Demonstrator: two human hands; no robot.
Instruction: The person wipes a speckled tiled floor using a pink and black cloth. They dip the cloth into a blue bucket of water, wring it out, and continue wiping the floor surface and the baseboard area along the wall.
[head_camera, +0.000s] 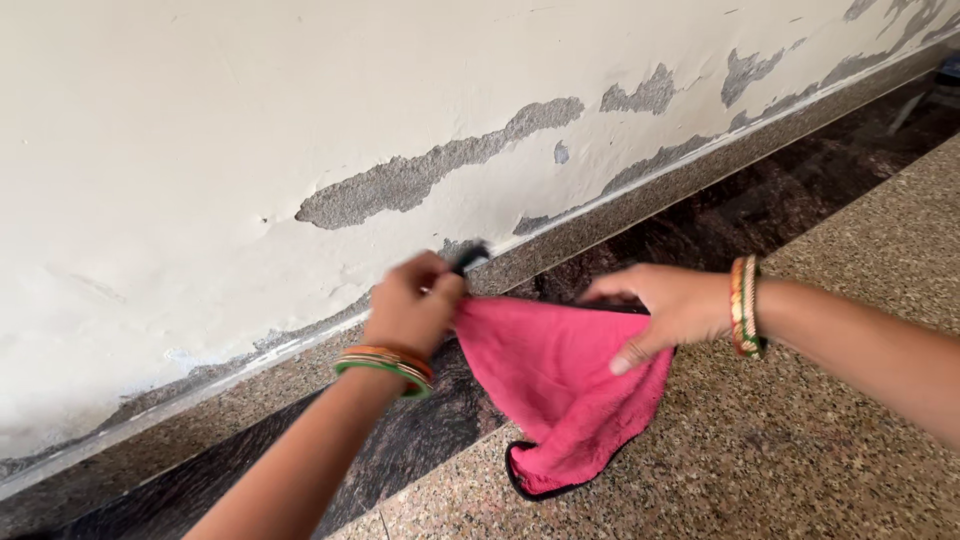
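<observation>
Now, from the head camera: the left hand (415, 305) is curled tight around one corner of the pink cloth (555, 385), with a small dark object (470, 258) poking out above the knuckles; it is too blurred to say what it is. The right hand (665, 305) pinches the opposite top edge of the cloth, thumb under, fingers (615, 292) spread along the hem. The cloth hangs between them, its lower point draped onto the speckled stone floor (800, 430), just in front of the dark polished strip (420, 440) along the wall.

Risks, as I judge them: that trailing point could drag over the floor and pick up grit. The left hand is crowded, cloth and dark object together, so either could slip.

Room: the peeling wall (250, 130) and its skirting (620, 215) sit close behind the left hand, little clearance there. To the right and toward the camera the floor gives plenty of space. Bangles (745, 305) ride both wrists, near the cloth edge.
</observation>
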